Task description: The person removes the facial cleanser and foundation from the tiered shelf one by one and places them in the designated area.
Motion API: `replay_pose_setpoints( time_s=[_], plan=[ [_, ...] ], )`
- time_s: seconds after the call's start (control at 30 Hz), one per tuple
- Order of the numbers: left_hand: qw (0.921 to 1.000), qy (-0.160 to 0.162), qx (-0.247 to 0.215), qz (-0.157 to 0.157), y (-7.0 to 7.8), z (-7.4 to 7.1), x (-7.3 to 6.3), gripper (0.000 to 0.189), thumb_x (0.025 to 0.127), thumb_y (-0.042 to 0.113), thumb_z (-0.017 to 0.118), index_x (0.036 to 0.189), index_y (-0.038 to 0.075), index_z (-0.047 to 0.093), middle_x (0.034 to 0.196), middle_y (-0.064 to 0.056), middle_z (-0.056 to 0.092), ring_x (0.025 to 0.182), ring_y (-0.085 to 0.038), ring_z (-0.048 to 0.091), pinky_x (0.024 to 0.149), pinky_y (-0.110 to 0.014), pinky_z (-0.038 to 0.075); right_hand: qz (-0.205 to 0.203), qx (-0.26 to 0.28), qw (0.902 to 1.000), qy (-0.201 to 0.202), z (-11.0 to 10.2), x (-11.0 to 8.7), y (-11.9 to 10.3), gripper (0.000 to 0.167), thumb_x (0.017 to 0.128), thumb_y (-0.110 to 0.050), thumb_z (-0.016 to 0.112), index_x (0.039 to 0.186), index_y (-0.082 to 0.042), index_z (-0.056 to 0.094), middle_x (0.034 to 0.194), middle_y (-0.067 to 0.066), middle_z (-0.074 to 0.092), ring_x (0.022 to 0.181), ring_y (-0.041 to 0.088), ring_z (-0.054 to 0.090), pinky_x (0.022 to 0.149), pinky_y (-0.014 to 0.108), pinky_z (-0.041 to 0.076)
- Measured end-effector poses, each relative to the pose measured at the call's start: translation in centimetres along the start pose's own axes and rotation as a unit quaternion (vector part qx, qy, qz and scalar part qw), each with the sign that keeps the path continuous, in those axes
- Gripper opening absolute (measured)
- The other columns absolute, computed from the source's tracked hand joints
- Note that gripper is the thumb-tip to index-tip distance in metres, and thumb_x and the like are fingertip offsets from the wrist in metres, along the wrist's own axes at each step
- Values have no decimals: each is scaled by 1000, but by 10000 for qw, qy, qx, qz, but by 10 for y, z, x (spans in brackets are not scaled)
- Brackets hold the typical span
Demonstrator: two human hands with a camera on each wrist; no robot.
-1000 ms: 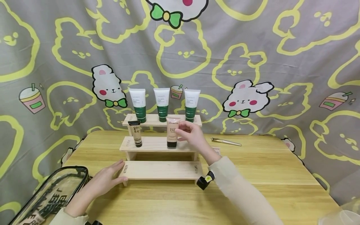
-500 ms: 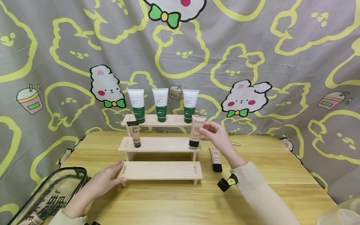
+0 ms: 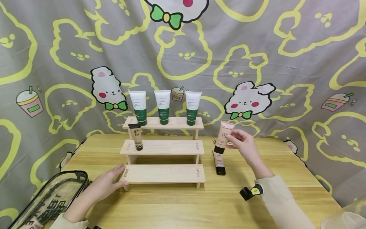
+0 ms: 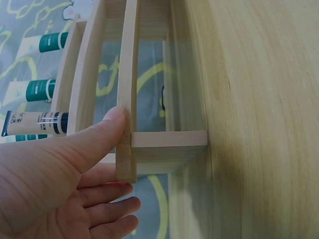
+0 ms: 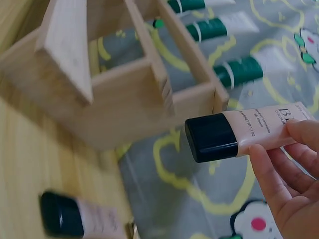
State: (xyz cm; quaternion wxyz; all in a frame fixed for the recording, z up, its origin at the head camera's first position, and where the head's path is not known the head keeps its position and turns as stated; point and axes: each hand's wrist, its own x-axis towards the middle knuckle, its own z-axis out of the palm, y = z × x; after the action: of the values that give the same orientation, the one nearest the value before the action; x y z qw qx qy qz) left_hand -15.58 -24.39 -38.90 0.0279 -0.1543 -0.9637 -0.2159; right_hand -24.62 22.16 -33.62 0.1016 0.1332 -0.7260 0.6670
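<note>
My right hand (image 3: 244, 146) pinches a pink BB cream tube (image 3: 224, 135) with a black cap, tilted cap down, to the right of the wooden three-step display stand (image 3: 166, 173). A second BB cream tube (image 3: 219, 164) lies on the table just below it in the head view. My left hand (image 3: 104, 184) grips the left end of the lowest step, its thumb (image 4: 107, 132) on the board and index finger under it. A small tan tube (image 3: 137, 137) stands at the left of the middle step. Three white-and-green tubes (image 3: 163, 108) stand on the top step.
A clear bag (image 3: 83, 173) with black trim and items inside lies at the table's left edge. A translucent container (image 3: 347, 219) shows at the lower right. Behind the table (image 3: 286, 171) hangs a patterned grey curtain (image 3: 188, 57).
My right hand has lifted the BB cream tube off the middle step and carried it right, past the stand's end. The lying tube has come into view. My left hand stays put.
</note>
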Motion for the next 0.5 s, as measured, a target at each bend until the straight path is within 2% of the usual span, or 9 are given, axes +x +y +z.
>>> replay_pose_setpoints(
  time_s=[0.1, 0.23, 0.33, 0.43, 0.5],
  plan=[
    [10000, 7, 16, -7, 1, 0, 0, 70, 83, 36, 66, 129, -11, 45, 134, -29, 39, 117, -46, 42, 94, -57, 35, 181, -47, 9997, 130, -11, -4, 9, 12, 89, -9, 63, 97, -1, 59, 84, -2, 62, 77, 9, 62, 67, 32, 56],
    [10000, -14, 7, -40, 1, -1, 0, 69, 83, 35, 66, 129, -11, 45, 134, -29, 38, 117, -46, 41, 94, -57, 35, 317, -273, 9989, 216, -26, -7, 25, 27, 89, -14, 63, 103, 7, 56, 86, -1, 63, 77, 9, 61, 66, 31, 56],
    [10000, -34, -14, -54, 0, -1, 0, 69, 83, 35, 66, 130, -11, 44, 135, -28, 38, 118, -46, 41, 95, -57, 35, 330, -273, 9989, 183, -44, -5, 52, 34, 88, -18, 66, 107, 9, 56, 90, 5, 63, 79, 13, 62, 67, 34, 56],
    [10000, -50, -32, -62, 0, 0, 0, 70, 83, 37, 65, 130, -11, 44, 135, -28, 38, 118, -46, 40, 95, -57, 35, 445, -248, 9985, 189, -67, 1, 90, 28, 86, -22, 67, 105, -2, 61, 93, 6, 64, 80, 14, 62, 68, 34, 55],
    [10000, -62, -39, -62, 0, 0, 0, 70, 83, 38, 65, 130, -11, 44, 135, -28, 38, 118, -46, 40, 95, -57, 35, 574, -201, 9980, 199, -76, 2, 102, 27, 86, -22, 68, 104, -3, 62, 93, 7, 64, 81, 16, 63, 68, 34, 55]
  ],
)
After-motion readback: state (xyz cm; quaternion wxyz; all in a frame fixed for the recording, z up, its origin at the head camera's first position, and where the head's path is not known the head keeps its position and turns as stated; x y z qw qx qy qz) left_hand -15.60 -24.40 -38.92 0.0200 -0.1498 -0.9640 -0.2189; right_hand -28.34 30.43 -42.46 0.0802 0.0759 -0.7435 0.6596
